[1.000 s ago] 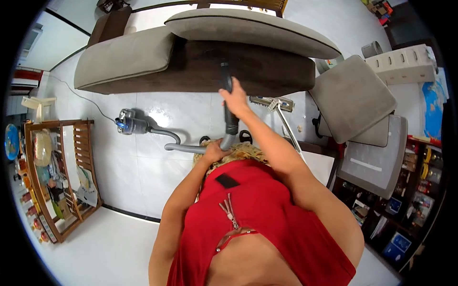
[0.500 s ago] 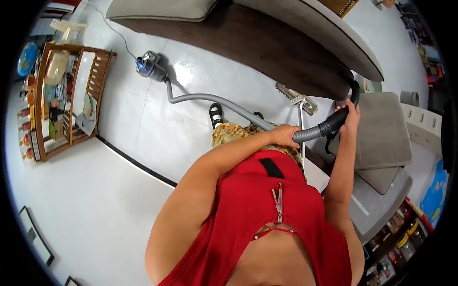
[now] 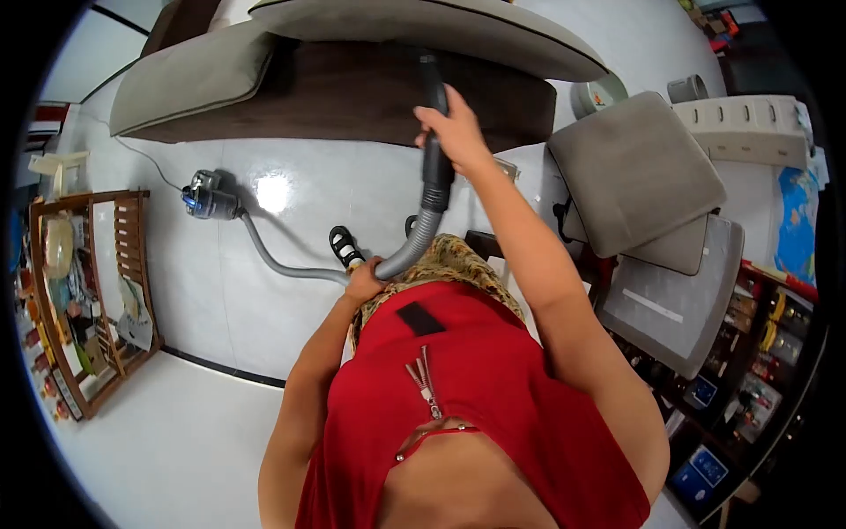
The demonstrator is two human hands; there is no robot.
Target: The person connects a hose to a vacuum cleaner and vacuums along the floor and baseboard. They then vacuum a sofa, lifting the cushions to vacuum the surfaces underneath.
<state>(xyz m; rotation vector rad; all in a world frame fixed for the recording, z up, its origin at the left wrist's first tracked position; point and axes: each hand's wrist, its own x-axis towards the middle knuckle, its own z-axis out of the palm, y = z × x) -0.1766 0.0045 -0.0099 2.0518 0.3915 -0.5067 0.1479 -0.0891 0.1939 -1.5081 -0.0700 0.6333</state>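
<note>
My right hand (image 3: 458, 132) is wrapped round the black handle (image 3: 437, 167) of a vacuum cleaner hose, raised in front of the dark sofa seat. The handle's narrow tip points toward the sofa (image 3: 352, 97). Close to my waist, my left hand (image 3: 363, 280) is closed round the grey ribbed hose (image 3: 410, 254). From there the hose curves left along the floor to the vacuum cleaner body (image 3: 210, 196), which is grey with a blue part. Its cord runs off to the upper left.
Grey cushions (image 3: 634, 172) are stacked at the right, by a grey plastic lid (image 3: 665, 291) and a shelf of small items (image 3: 749, 397). A wooden rack (image 3: 92, 300) holding goods stands at the left. A round bin (image 3: 599, 95) sits beyond the sofa's right end.
My right hand has swung the handle left, from the sofa's right end to in front of its seat. My left hand has moved left with the hose. The view has turned too.
</note>
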